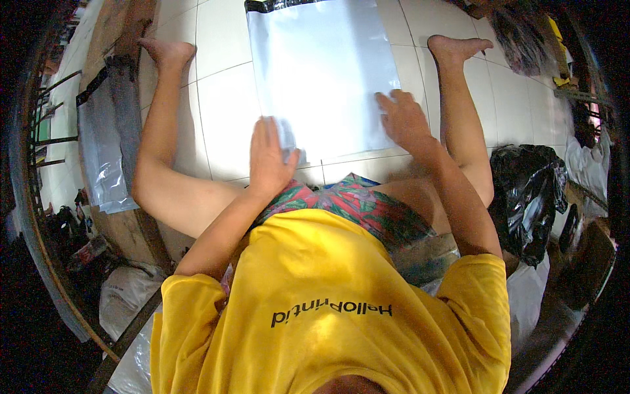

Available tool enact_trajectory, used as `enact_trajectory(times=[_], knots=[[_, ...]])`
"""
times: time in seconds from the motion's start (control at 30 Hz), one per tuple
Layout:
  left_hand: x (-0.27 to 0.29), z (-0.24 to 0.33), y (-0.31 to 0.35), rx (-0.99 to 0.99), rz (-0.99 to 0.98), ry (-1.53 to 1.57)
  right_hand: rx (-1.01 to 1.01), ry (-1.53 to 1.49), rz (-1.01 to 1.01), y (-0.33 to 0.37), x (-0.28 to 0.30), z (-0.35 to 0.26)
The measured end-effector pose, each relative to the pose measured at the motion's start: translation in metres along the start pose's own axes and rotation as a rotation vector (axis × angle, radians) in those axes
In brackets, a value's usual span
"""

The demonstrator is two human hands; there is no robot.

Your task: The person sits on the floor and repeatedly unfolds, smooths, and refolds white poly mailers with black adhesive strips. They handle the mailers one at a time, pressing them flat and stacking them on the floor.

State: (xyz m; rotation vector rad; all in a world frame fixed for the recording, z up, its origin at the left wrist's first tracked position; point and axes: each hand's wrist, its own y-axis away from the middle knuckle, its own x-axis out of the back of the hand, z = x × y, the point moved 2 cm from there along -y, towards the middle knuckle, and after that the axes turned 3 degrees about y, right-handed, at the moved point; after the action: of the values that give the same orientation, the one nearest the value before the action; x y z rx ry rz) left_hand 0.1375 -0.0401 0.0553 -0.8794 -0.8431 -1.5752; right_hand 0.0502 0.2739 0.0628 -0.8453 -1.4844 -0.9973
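Observation:
A large white plastic mailing bag (328, 79) lies flat on the tiled floor between my outstretched legs. Its far edge carries a dark, shiny strip (275, 5). My left hand (270, 157) rests at the bag's near left corner, fingers straight and pointing away from me. On the right side edge, my right hand (405, 120) lies with its fingers stretched and slightly apart. Neither hand grips anything that I can see. Whether the bag holds something cannot be made out.
Grey plastic mailing bags (102, 144) lie on wooden boards (128, 230) to my left. A bulging black plastic bag (527, 197) sits by my right knee. Farther right is a dark plastic-wrapped bundle (518, 39). A whitish plastic bag (128, 299) lies at lower left.

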Motion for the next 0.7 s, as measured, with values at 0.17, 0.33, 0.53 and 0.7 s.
enact_trajectory(times=[0.17,0.33,0.53,0.7], knots=[[-0.011,0.034,-0.031,-0.530,-0.318,-0.107,0.127,-0.007,-0.149,-0.022,-0.013,-0.036],[-0.044,0.013,-0.038,-0.767,-0.357,-0.196,0.168,-0.061,-0.086,-0.016,-0.019,-0.033],[-0.056,0.008,-0.043,-0.763,-0.419,-0.287,0.026,-0.035,-0.272,-0.022,-0.019,-0.045],[-0.074,-0.010,-0.038,-0.632,-0.584,-0.116,0.248,-0.378,0.096,-0.034,-0.019,-0.130]])
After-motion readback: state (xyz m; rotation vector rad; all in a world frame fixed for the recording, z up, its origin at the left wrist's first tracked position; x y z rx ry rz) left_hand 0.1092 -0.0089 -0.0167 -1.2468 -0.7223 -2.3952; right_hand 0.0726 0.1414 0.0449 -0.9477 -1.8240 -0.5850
